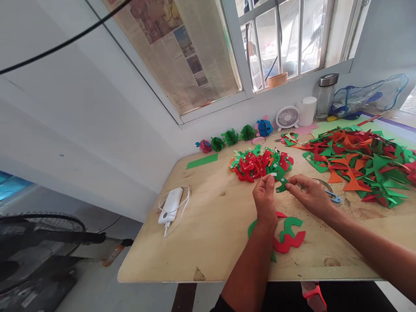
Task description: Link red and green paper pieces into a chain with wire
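Observation:
My left hand is pinched closed on a small white strip, just in front of the paper pile. My right hand grips the edge of a green paper piece that carries small white squares. Behind both hands lies a pile of red and green cut paper shapes, several with white squares on them. Near my left forearm, red paper shapes and a green curved shape lie on the wooden table, partly hidden by the arm. Scissors with a blue part rest beyond my right hand.
Green and red paper scraps are heaped at right. A white power bank with a cable lies at left, a green strip behind it. Along the wall stand paper ornaments, a small fan and a glass bottle.

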`<state>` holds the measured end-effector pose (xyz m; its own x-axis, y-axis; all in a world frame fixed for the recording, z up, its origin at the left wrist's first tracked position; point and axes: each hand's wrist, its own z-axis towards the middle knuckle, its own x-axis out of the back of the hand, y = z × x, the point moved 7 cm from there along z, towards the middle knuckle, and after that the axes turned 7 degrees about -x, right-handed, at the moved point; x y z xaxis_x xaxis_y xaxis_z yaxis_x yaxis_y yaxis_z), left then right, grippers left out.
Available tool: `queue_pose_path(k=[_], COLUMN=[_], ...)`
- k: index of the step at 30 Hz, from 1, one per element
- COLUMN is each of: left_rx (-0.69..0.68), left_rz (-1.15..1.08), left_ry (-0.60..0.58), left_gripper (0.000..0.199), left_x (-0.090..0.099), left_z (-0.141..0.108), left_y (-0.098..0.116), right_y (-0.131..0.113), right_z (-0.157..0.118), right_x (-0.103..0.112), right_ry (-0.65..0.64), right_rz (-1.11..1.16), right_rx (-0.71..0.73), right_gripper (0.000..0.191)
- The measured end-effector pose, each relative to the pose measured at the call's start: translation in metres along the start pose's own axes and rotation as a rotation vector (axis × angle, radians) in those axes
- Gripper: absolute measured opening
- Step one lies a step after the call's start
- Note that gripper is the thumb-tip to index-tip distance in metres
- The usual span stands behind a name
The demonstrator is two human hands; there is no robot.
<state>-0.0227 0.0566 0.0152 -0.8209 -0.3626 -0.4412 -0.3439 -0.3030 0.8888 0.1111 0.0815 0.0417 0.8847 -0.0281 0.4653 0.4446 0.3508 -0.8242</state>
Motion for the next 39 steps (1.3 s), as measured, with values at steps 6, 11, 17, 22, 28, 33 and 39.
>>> queue_pose_path(k=[6,11,17,22,28,33,39], left_rx=[-0.041,-0.092,-0.084,-0.053,-0.042,-0.029,-0.038], left_rz=[0.045,0.129,0.128,0.083,0.133,0.168,0.206], left_ry=[-0.024,-0.056,-0.018,-0.020,-0.065,-0.126,-0.167], left_gripper=[0.038,0.038,0.031,0.038,0.038,0.036,0.028], left_x=[-0.002,0.000,0.000,-0.004,-0.007,-0.008,-0.009], left_z=[-0.001,0.000,0.001,-0.001,-0.002,-0.002,-0.004], left_y=[0.004,0.001,0.003,0.008,0.007,0.002,-0.001], right_y=[-0.002,-0.008,-0.015,-0.013,-0.008,-0.008,-0.008], right_z=[-0.002,-0.006,-0.009,-0.006,0.001,0.000,0.001], right_x=[-0.002,-0.006,-0.009,-0.004,0.011,0.011,0.014], right_ry=[-0.002,-0.009,-0.007,-0.010,0.053,0.040,0.045], right_rz=[-0.067,-0.151,-0.224,-0.132,-0.003,0.074,0.091], right_rx=[0.046,0.123,0.182,0.154,-0.009,-0.076,-0.137], right_gripper=[0.021,0.021,0.019,0.018,0.020,0.022,0.022])
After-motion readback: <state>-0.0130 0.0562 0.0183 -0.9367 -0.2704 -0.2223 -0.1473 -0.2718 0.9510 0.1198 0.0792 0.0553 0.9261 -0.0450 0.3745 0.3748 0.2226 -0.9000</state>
